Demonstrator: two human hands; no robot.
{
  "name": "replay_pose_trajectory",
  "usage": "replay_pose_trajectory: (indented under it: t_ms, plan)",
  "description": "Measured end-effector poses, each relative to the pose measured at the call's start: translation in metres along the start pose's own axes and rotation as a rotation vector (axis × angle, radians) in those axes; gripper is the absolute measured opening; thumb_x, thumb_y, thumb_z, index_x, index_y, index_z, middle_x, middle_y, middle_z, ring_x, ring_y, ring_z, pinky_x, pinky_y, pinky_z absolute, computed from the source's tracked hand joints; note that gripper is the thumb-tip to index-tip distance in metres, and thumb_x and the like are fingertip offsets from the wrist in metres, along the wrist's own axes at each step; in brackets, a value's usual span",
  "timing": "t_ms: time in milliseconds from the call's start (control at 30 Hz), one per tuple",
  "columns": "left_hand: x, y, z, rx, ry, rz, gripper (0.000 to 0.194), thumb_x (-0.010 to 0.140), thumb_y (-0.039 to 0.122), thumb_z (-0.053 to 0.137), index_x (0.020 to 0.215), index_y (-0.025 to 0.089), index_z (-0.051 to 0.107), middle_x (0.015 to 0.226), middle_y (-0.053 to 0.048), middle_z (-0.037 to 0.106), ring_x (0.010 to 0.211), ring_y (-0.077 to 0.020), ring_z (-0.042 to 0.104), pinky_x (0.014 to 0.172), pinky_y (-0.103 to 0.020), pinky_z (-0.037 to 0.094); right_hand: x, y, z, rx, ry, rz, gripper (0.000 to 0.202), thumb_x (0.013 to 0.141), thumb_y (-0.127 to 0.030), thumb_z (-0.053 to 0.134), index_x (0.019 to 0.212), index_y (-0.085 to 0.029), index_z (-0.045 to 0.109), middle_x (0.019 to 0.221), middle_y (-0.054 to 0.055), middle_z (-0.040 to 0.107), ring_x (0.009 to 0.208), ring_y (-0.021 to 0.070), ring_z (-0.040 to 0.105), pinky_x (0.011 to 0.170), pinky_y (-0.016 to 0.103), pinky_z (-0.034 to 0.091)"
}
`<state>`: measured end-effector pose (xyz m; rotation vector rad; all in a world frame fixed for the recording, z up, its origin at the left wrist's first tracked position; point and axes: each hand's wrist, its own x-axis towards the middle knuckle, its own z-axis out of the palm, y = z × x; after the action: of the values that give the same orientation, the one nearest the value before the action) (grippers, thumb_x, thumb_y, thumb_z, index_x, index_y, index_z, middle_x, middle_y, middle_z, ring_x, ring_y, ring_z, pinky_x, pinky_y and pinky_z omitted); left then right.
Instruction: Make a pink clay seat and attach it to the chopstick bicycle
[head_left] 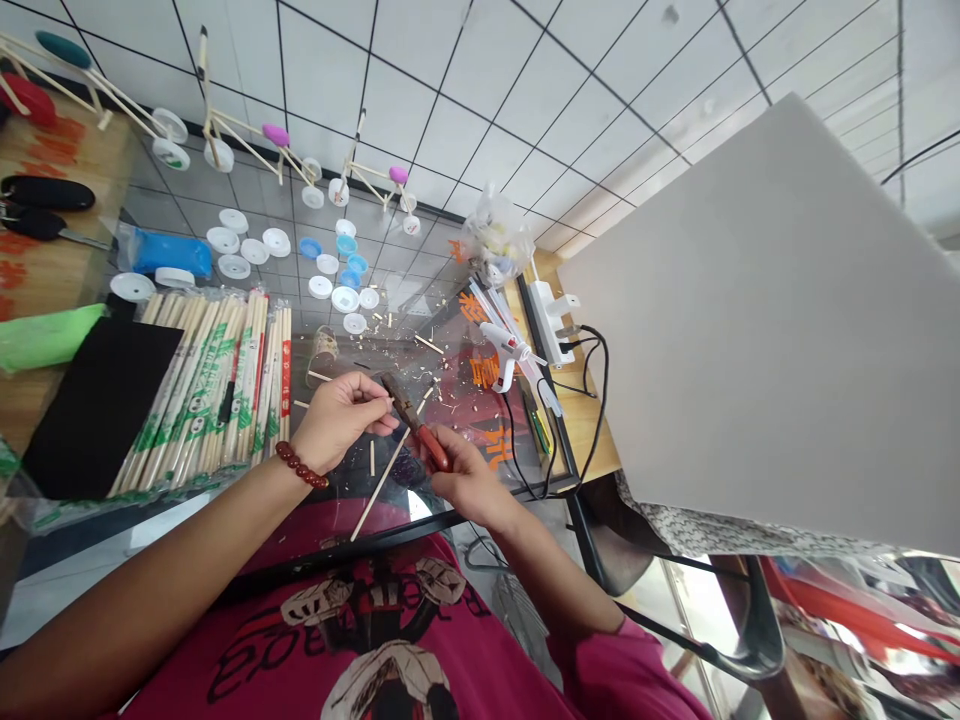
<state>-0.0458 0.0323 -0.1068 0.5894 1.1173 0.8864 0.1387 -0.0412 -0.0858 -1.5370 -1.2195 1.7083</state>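
My right hand (471, 478) is wrapped round the red handles of a pair of pliers (407, 407), whose dark metal jaws point up and to the left. Close beside those jaws, my left hand (341, 418) has thumb and fingertips pinched together. Whatever lies between those fingertips is too small to name. A long wooden stick (375, 494) slants across the glass tabletop (289, 275) below the pliers. Near it is a short cut piece of stick (372, 457). Chips and splinters of wood (397, 325) are scattered beyond my hands.
Wrapped chopsticks (202, 400) lie at the left beside a black sheet (105, 405). White and blue bottle caps (346, 299) spread behind, before stick models on cap wheels (300, 165). At the right are a glue gun (506, 350), a corded power strip (551, 320) and a large pale panel (750, 330).
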Motion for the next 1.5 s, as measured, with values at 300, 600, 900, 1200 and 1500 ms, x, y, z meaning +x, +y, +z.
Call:
replay_pose_trajectory:
  t_ms: [300,600,900,1200,1500]
  plan:
    - [-0.006,0.005,0.008,-0.108,0.055,-0.004,0.022,0.058,0.012,0.079,0.067,0.013,0.06,0.058,0.001,0.068,0.05,-0.0132,0.068,0.047,-0.019,0.056,0.001,-0.007,-0.003,0.229,-0.083,0.077,0.032,0.051,-0.008,0.057,0.08,-0.022,0.053,0.09,-0.002,0.055,0.078,0.0131,0.048,0.067,0.025,0.035]
    - [-0.005,0.003,0.004,-0.05,0.037,0.018,0.023,0.058,0.017,0.082,0.069,0.013,0.061,0.059,0.0,0.067,0.05,-0.014,0.068,0.048,-0.021,0.056,0.001,-0.009,-0.002,0.045,-0.069,0.026,0.033,0.056,-0.012,0.054,0.087,-0.023,0.054,0.078,-0.004,0.045,0.071,0.0122,0.039,0.062,0.025,0.029]
    - [-0.002,-0.004,0.002,-0.044,-0.01,0.108,0.032,0.056,0.026,0.087,0.071,0.013,0.062,0.061,0.0,0.068,0.051,-0.0144,0.069,0.049,-0.022,0.057,0.005,-0.002,-0.002,-0.305,0.061,-0.063,0.028,0.076,-0.024,0.059,0.103,-0.023,0.052,0.087,-0.003,0.058,0.076,0.0136,0.049,0.071,0.026,0.038]
    - [-0.007,-0.007,0.003,-0.036,-0.049,0.174,0.033,0.06,0.031,0.087,0.073,0.014,0.061,0.06,0.0,0.068,0.055,-0.0156,0.07,0.052,-0.023,0.059,0.007,-0.019,-0.007,-0.57,0.009,-0.003,0.013,0.085,-0.033,0.051,0.079,-0.022,0.046,0.072,-0.004,0.047,0.067,0.0133,0.042,0.065,0.028,0.032]
    - [-0.002,-0.011,0.0,-0.026,-0.076,0.18,0.032,0.061,0.029,0.086,0.074,0.015,0.06,0.061,0.0,0.069,0.054,-0.0163,0.071,0.052,-0.025,0.059,0.016,0.001,-0.003,-0.642,0.114,-0.054,0.007,0.077,-0.024,0.049,0.081,-0.024,0.044,0.068,-0.005,0.045,0.062,0.0135,0.041,0.061,0.027,0.033]
